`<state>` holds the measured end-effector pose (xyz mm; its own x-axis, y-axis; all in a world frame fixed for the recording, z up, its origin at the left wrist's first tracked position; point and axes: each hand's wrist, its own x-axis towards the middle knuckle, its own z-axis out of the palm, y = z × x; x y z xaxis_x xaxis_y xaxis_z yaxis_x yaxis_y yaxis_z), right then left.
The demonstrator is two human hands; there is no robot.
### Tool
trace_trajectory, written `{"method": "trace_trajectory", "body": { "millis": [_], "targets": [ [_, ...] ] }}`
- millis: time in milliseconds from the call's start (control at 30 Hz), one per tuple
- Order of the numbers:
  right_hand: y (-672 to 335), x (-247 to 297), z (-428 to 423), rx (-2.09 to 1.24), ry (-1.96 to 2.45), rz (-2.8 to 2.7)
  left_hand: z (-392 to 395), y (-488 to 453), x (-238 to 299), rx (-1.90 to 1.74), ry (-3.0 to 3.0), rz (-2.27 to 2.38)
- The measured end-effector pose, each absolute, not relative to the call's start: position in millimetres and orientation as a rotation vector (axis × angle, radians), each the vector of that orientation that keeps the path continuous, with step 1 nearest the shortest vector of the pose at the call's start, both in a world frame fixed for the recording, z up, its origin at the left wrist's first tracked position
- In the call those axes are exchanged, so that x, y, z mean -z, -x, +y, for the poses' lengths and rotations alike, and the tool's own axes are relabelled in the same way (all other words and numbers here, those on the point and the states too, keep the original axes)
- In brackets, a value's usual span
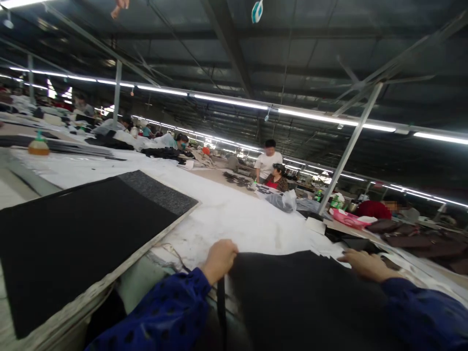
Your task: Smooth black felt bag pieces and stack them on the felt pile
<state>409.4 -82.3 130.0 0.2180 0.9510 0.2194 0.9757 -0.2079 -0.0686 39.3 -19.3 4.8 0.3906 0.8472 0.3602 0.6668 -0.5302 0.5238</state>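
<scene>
Closed fingers of my left hand (219, 259) pinch the upper left corner of a black fabric panel (303, 292). A narrow black strip (221, 312) hangs below that hand. On the other side, my right hand (367, 264) is over the panel's far right edge, its fingers stretched out towards some white scraps (331, 249); whether it touches them I cannot make out. Left of me, a larger black fabric piece (84, 239) lies flat on a board, with a speckled dark grey band (159, 191) along its far end.
A white-covered table (234, 209) stretches ahead. On it at the left stands a bottle of amber liquid (38, 145). A sloping metal post (351, 148) rises at the right, near a pink bag (351, 219) and stacked brown pieces (420, 241). Several people work farther back.
</scene>
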Motion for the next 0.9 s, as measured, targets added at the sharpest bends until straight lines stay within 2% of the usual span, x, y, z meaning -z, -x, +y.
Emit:
{"method": "trace_trajectory", "body": {
  "millis": [67, 167, 300, 500, 667, 900],
  "targets": [
    [-382.1, -118.9, -73.5, 0.181, 2.212, -2.079, -18.4, -41.3, 1.4, -0.748, -2.445, 1.406],
    [-314.0, -107.7, -65.3, -0.051, 1.846, -2.577, -20.3, -39.8, 1.5, -0.671, -2.487, 1.417],
    [-228.1, -77.0, -57.9, -0.246, 1.320, -2.768, -23.3, -41.1, -2.7, -0.657, -2.475, 1.442],
    [-201.5, -24.3, -46.5, -0.187, 1.395, -2.622, -14.7, -17.8, 0.3, -0.756, -2.386, 1.276],
    [-210.3, -21.0, -48.0, -0.233, 1.368, -2.547, -12.3, 14.9, 5.3, -0.907, -2.151, 1.213],
    [-214.3, -11.2, -49.2, -0.187, 1.256, -2.572, -21.3, 18.5, 5.4, -0.964, -2.272, 1.345]
  ]
}}
